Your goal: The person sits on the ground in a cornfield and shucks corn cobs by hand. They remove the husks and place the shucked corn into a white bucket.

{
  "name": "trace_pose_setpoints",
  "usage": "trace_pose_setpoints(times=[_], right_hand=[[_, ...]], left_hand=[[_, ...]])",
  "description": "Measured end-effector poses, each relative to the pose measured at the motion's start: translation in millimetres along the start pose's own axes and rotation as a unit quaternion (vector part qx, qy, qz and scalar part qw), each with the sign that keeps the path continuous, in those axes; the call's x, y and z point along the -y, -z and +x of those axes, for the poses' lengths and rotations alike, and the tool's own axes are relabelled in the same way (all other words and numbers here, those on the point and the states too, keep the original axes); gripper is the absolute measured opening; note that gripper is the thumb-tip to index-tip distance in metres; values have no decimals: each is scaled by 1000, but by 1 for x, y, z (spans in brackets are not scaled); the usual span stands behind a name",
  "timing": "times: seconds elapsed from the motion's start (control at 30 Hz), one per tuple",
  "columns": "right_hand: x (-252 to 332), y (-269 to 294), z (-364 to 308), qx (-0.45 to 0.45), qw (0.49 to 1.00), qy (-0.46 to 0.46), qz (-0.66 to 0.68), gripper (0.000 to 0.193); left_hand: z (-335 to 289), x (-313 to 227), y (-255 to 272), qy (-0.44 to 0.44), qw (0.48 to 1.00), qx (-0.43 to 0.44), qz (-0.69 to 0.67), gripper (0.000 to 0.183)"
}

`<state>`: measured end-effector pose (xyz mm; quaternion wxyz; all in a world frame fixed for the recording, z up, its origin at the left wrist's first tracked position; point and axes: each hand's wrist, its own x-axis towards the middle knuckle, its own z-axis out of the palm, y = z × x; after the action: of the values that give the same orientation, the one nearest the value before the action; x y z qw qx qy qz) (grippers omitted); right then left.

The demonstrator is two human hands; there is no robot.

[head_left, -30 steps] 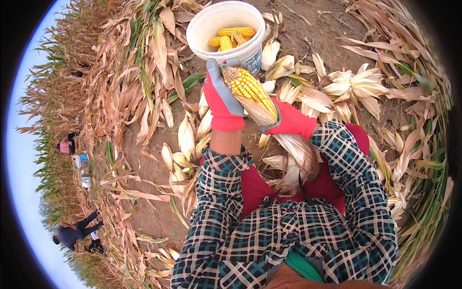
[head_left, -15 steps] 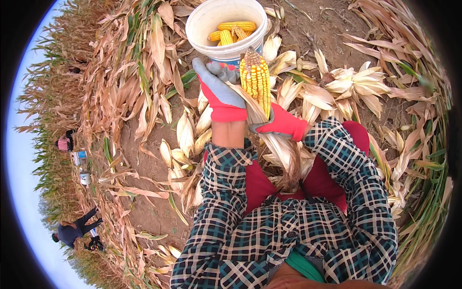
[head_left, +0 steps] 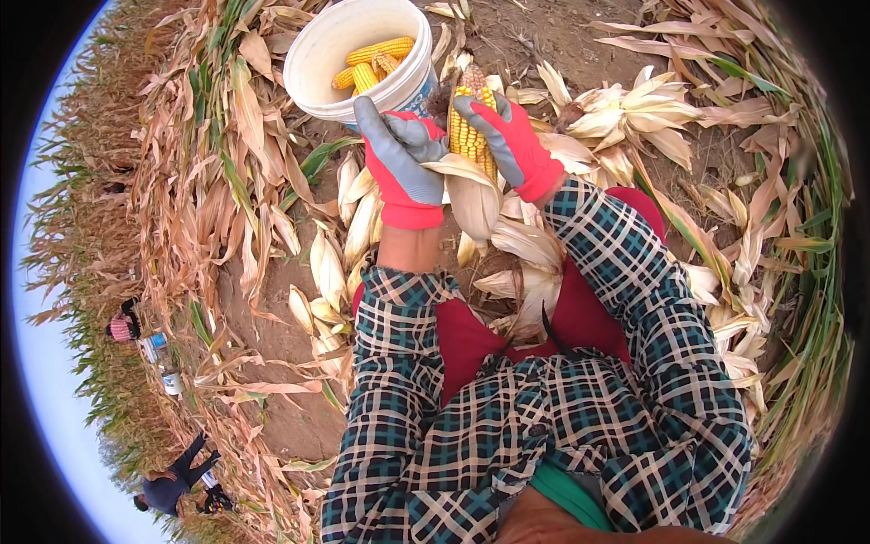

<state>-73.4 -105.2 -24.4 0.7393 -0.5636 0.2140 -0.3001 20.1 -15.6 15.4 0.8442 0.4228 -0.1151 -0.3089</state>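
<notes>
Both my hands wear red gloves with grey coated palms and fingers. My right hand (head_left: 513, 145) is closed round the upper part of a yellow ear of corn (head_left: 469, 136), which stands upright with its dark-tipped end away from me. Pale dry husk (head_left: 473, 201) hangs open from the ear's lower end. Just left of the ear, my left hand (head_left: 401, 163) is closed with its fingers curled at the husk's edge, and one grey digit points up. A white bucket (head_left: 304, 63) stands just beyond it, with several husked yellow corn ears (head_left: 365, 80) inside.
Pale husks and unhusked ears (head_left: 328, 267) lie on brown soil left of my legs. An opened husk (head_left: 634, 113) lies at far right. Dry stalks (head_left: 204, 154) are heaped on the left, where a person in dark clothes (head_left: 168, 490) and buckets (head_left: 165, 364) appear farther off.
My right hand has moved up from the ear's base to its upper part. More husk hangs down from the ear. The bucket sits further left in the view.
</notes>
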Motion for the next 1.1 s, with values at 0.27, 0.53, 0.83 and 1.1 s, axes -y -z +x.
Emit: trace_pose_setpoints(times=[0.27, 0.53, 0.83, 1.1], right_hand=[[22, 62, 9, -136, 988, 66, -5, 47], [-3, 152, 45, -280, 952, 96, 78, 47], [19, 112, 43, -253, 951, 173, 41, 44], [18, 36, 8, -213, 952, 192, 112, 35]], left_hand=[[-39, 7, 7, 28, 950, 222, 219, 66], [-87, -5, 16, 10, 890, 394, 229, 59], [-67, 41, 37, 106, 916, 276, 271, 42], [-45, 89, 25, -162, 736, 91, 651, 66]])
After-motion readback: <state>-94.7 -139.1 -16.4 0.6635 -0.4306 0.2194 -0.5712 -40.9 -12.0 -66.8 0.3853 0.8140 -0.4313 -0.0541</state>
